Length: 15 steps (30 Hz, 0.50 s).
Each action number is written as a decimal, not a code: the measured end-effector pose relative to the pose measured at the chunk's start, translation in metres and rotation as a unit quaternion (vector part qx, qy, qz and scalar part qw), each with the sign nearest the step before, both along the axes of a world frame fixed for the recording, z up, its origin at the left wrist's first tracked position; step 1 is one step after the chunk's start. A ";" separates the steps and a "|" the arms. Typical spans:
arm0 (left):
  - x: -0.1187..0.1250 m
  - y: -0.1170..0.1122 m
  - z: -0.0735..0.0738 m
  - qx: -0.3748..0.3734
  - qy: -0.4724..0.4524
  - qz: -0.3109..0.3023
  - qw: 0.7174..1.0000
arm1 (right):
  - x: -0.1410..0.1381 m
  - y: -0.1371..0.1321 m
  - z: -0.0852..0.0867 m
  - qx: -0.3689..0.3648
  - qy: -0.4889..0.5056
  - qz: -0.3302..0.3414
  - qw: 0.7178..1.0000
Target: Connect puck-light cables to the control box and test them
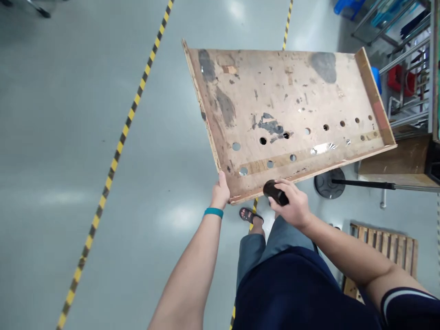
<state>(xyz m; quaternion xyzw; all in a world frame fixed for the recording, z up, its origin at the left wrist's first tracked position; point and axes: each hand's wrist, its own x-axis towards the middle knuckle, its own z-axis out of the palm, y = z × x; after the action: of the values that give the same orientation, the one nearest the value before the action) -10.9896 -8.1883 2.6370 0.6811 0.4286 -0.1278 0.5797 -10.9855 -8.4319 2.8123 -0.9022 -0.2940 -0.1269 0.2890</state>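
Observation:
A wide wooden tray [254,91] with low side walls, dark stains and two rows of round holes is held out in front of me. My left hand [220,191] grips its near left corner, the thumb over the rim and the other fingers hidden beneath. My right hand [291,201] is wrapped round a dark cylinder [276,192] at the tray's near edge. Whether that cylinder touches the tray, or what it is, I cannot tell.
Yellow-black tape [132,112] runs across the grey floor. At the right are metal racks [412,50], a brown box [395,160], a round black base [329,184] with a pole, and a slatted wooden pallet [392,245]. A blue stool [349,7] stands at the top right.

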 end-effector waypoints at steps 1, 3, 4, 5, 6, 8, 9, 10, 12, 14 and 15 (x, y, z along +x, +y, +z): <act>0.000 0.000 0.001 0.007 0.010 -0.003 1.000 | -0.005 -0.003 0.019 0.021 -0.004 0.008 1.000; 0.000 0.001 0.002 0.014 0.024 -0.008 1.000 | -0.020 -0.009 0.056 0.061 -0.021 0.020 0.998; 0.000 0.002 0.003 0.015 0.028 -0.008 0.999 | -0.029 -0.012 0.068 0.079 -0.028 0.027 0.996; 0.000 0.002 0.003 0.015 0.030 -0.010 0.999 | -0.038 -0.015 0.074 0.092 -0.028 0.036 0.995; 0.000 0.002 0.003 0.015 0.030 -0.009 0.999 | -0.047 -0.018 0.074 0.099 -0.018 0.043 0.994; 0.000 0.002 0.002 0.013 0.023 -0.006 1.000 | -0.062 -0.025 0.056 0.097 0.031 0.044 0.994; 0.000 0.002 0.001 0.011 0.019 -0.002 1.000 | -0.067 -0.030 0.043 0.089 0.061 0.034 0.994; 0.000 0.003 0.000 0.008 0.015 0.003 1.000 | -0.070 -0.035 0.027 0.077 0.087 0.014 0.993; -0.001 0.003 -0.004 0.004 0.016 0.012 1.000 | -0.072 -0.047 -0.002 0.053 0.114 -0.032 0.992; -0.001 0.003 -0.007 0.010 0.023 0.018 1.000 | -0.067 -0.057 -0.025 0.032 0.118 -0.070 0.990; -0.002 0.003 -0.009 0.015 0.026 0.020 0.999 | -0.061 -0.060 -0.034 0.024 0.117 -0.084 0.989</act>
<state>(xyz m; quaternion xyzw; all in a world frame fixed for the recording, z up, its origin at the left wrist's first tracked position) -10.9917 -8.1852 2.6281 0.6773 0.4589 -0.1270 0.5609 -11.0470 -8.4918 2.7788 -0.9251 -0.1789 -0.0515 0.3309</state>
